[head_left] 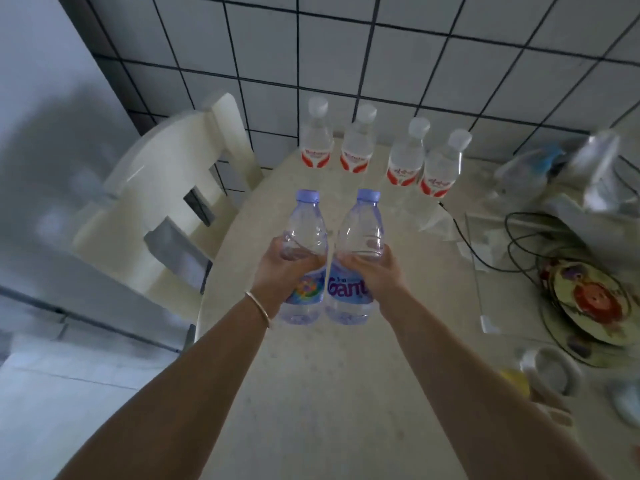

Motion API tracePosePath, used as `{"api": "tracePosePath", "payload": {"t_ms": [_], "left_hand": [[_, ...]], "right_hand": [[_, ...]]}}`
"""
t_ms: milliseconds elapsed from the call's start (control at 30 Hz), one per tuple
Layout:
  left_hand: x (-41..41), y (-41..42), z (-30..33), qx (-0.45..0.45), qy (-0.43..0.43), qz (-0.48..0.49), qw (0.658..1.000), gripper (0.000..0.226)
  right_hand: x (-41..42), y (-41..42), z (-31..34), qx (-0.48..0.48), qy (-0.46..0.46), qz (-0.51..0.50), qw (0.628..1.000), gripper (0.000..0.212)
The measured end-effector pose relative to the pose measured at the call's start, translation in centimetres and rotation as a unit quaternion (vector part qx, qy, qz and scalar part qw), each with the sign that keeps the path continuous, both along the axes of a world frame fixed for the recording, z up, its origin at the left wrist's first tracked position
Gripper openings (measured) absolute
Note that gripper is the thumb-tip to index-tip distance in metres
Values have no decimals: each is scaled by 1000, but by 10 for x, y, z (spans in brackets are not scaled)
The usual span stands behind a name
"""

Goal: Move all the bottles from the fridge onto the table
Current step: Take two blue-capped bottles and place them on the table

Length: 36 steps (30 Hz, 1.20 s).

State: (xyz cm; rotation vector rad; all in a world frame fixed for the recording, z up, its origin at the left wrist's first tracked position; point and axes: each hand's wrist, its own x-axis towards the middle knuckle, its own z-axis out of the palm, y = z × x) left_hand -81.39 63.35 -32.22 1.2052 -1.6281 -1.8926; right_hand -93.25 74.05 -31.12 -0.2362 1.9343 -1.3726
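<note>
My left hand (277, 268) grips a clear water bottle (305, 226) with a lilac cap and a blue label. My right hand (372, 271) grips a matching bottle (360, 223) with purple lettering. Both bottles are upright, side by side, held above the middle of the pale table (329, 393). Several clear bottles with white caps and red labels (360, 145) stand in a row at the table's far edge by the tiled wall.
A cream chair (166, 209) stands at the table's left side. Clutter fills the table's right side: black cables (519, 244), a patterned plate (588, 299), plastic bags (568, 168), a white cup (550, 372). A grey appliance front (41, 168) is on the left.
</note>
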Motion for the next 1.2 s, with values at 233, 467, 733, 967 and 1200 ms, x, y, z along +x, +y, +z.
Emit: {"api": "tracePosePath", "payload": {"t_ms": [233, 467, 733, 967, 1200], "left_hand": [[-59, -73, -19, -111, -15, -1, 994, 63], [-94, -110, -36, -151, 3, -34, 988, 41], [-98, -112, -55, -195, -15, -35, 980, 70], [-96, -114, -62, -202, -19, -43, 978, 80], [-68, -93, -57, -239, -54, -11, 969, 95]], "right_hand": [[-55, -73, -15, -10, 117, 5, 993, 59], [-75, -105, -29, 11, 182, -46, 982, 68], [-74, -107, -48, 32, 175, -76, 981, 70], [-68, -103, -48, 8, 157, -55, 986, 60], [-60, -64, -44, 130, 138, 39, 981, 84]]}}
